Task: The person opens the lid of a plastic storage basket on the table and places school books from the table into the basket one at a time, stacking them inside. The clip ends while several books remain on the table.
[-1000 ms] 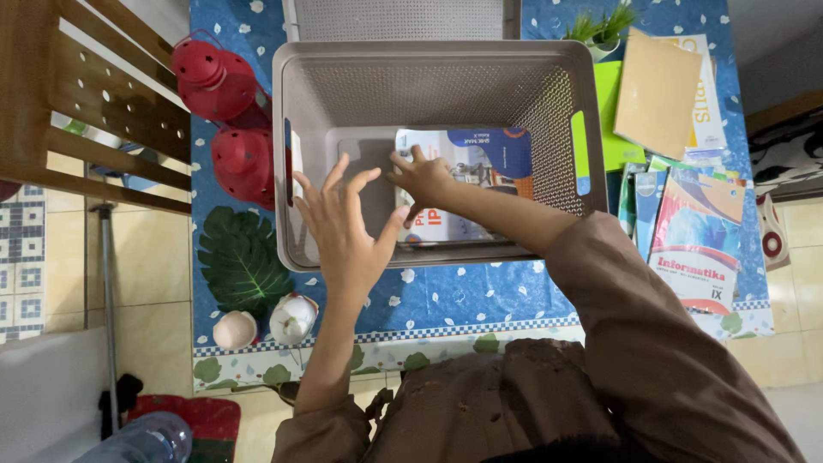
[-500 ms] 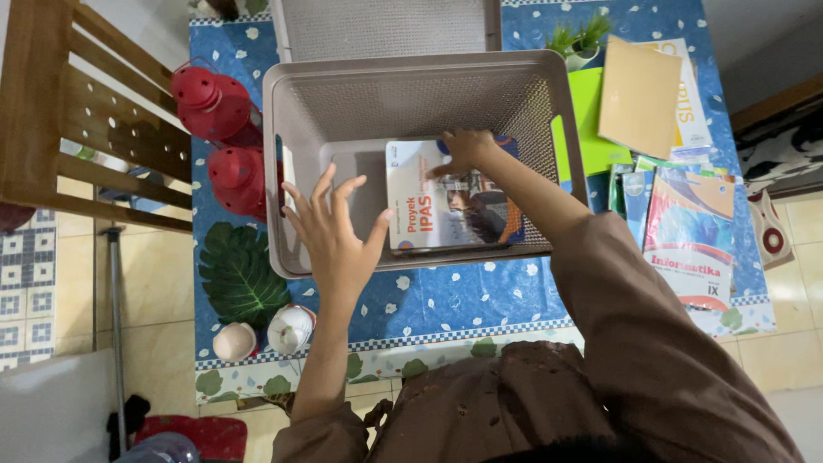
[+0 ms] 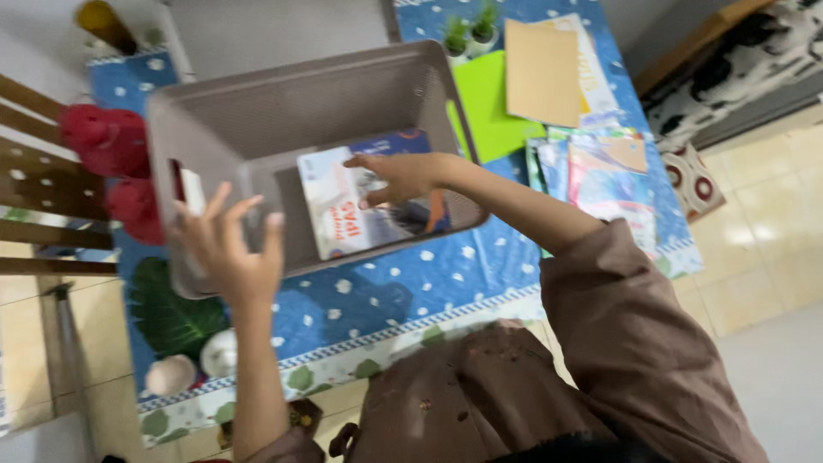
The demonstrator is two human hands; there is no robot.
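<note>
The right hand point(image 3: 399, 176) lies flat, fingers spread, on a book point(image 3: 360, 206) lying inside the grey basket point(image 3: 283, 94). The left hand point(image 3: 227, 249) hovers open-fingered at the basket's near-left rim, holding nothing.

Beige tiled floor point(image 3: 763, 257), wooden chair point(image 3: 34, 184)

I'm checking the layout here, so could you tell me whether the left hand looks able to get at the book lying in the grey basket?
Probably yes. The left hand is spread open and empty at the basket's near-left rim, and the basket is open-topped. Only the right hand rests on the book, leaving its left part uncovered.
</note>
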